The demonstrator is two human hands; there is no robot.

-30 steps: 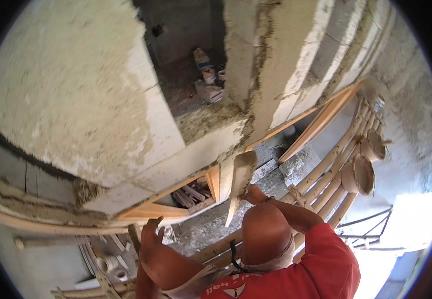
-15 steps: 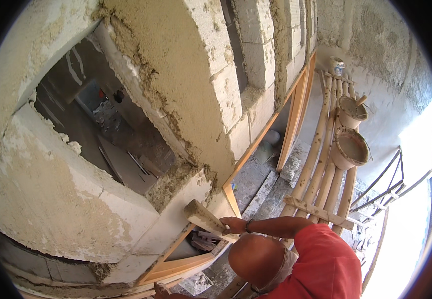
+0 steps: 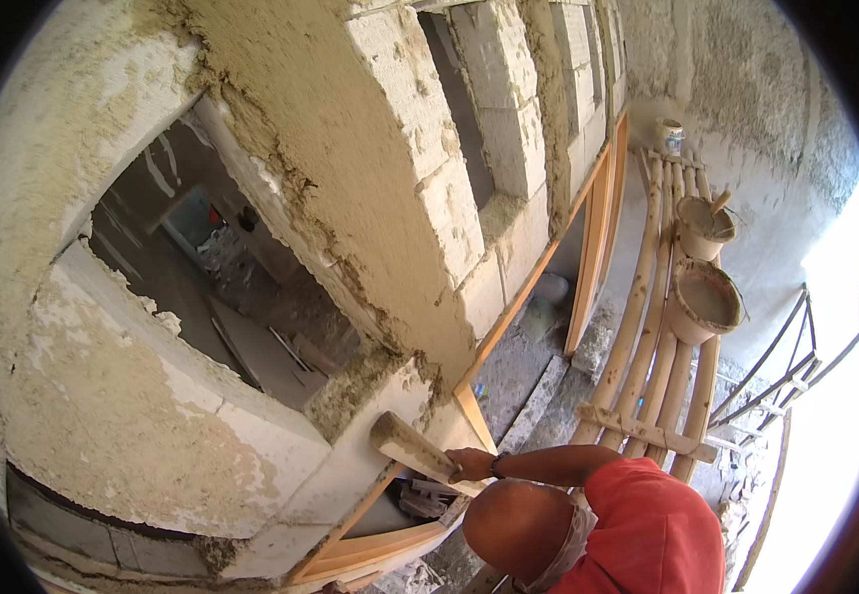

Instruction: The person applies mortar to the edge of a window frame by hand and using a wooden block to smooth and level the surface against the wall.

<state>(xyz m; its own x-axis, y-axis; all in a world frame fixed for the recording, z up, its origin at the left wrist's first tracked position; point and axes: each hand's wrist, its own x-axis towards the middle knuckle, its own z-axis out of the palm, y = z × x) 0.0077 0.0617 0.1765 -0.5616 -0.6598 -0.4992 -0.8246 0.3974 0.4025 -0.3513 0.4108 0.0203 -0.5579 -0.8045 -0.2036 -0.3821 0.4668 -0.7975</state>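
Neither my left hand nor my right hand shows in the head view. Below me is a co-worker in a red shirt [image 3: 652, 530], seen from above, with a pale cloth at the neck. One hand of the co-worker [image 3: 471, 464] grips the near end of a mortar-smeared board [image 3: 411, 445]. The board's far end lies at the pale block wall [image 3: 355, 465], under the corner of a rough window opening [image 3: 221, 257]. Wet-looking tan plaster [image 3: 350, 168] covers a broad strip of wall beside that opening. The co-worker's other hand is mostly out of view at the lower edge.
A scaffold platform of wooden poles [image 3: 637, 327] runs along the right. On it stand two mortar buckets [image 3: 705, 302], one with a handle sticking out, and a white pail [image 3: 669, 136] farther off. Wooden frames [image 3: 588, 257] line the wall openings. Metal bracing [image 3: 796, 371] stands at far right.
The view has shifted slightly, so the wall and scaffold sit a little lower and to the right. The co-worker's other hand has mostly slipped past the lower edge. The board remains held at the wall.
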